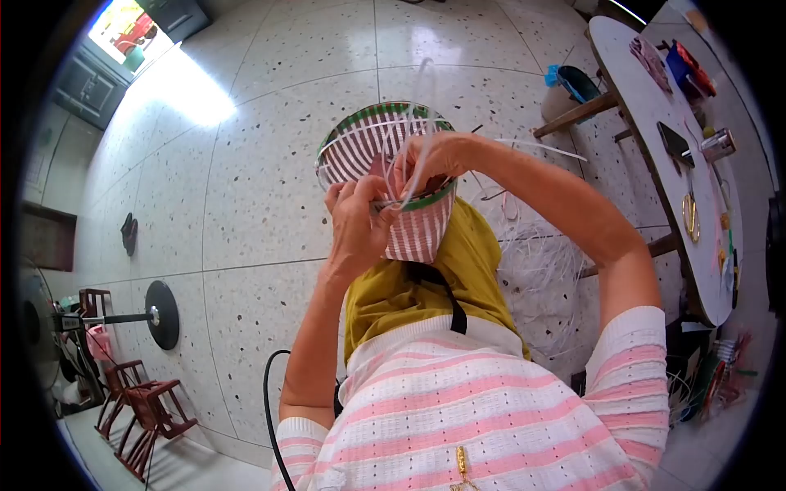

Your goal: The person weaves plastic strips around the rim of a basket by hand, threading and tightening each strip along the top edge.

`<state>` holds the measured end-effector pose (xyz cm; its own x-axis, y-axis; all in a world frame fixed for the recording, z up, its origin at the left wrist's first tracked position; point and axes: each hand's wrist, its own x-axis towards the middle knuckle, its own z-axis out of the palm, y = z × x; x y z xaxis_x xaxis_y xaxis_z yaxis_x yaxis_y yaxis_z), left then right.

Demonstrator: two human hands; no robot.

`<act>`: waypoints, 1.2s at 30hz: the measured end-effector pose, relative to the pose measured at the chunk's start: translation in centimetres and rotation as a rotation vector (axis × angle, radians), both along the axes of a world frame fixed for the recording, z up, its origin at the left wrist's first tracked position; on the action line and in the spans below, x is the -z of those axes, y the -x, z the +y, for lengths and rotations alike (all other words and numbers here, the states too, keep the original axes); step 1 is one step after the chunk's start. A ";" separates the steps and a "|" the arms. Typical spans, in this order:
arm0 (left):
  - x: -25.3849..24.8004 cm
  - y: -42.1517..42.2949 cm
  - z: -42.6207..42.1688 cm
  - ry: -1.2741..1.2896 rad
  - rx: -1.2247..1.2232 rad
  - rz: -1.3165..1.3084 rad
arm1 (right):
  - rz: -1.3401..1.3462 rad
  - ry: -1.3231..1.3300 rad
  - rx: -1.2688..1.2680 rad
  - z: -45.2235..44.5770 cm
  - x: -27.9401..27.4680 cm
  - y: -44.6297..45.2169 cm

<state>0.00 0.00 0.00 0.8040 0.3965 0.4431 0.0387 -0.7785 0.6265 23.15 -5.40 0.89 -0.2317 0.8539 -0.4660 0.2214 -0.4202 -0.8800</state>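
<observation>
A woven basket (417,233) in pink-brown and white, with a green band at its rim, rests tilted at my lap with its mouth facing away from me. My left hand (358,214) is closed on the near left part of the rim, thumb and fingers pinching it. Over the mouth, my right hand (430,161) reaches in at the near right of the rim, its fingers bent together around a translucent white plastic strip (426,90). The strip loops up above the basket. My right fingertips are partly hidden by the strip and the rim.
Loose white strips (536,254) lie heaped on the floor at my right. A white table (647,106) there carries a phone (675,143), gold-handled scissors (691,217) and a metal can (719,145). A bin (565,102) stands beside it. Small wooden chairs (155,401) are at left.
</observation>
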 end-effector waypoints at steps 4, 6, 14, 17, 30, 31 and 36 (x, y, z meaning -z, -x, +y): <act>0.2 -0.2 -0.1 -0.007 -0.009 -0.008 | 0.025 0.106 -0.029 -0.5 -1.9 0.1; 0.3 -0.3 -0.1 -0.014 -0.007 -0.017 | -0.081 0.075 -0.044 -0.8 -2.5 0.5; 0.3 -0.1 0.3 -0.024 -0.003 -0.024 | -0.045 0.044 0.075 -0.9 -3.0 0.9; 0.4 -0.3 0.3 -0.028 0.001 -0.067 | -0.368 -0.182 -0.037 -1.3 -1.5 1.4; -0.1 -0.6 0.1 0.016 -0.040 -0.104 | -0.978 -1.207 0.252 -9.7 -3.3 7.2; 0.0 -0.8 0.0 0.012 -0.047 -0.112 | -1.121 -1.198 0.263 -9.9 -2.4 7.9; -0.2 -0.5 -0.5 0.033 -0.064 -0.012 | -1.015 -1.283 0.410 -9.2 0.1 9.4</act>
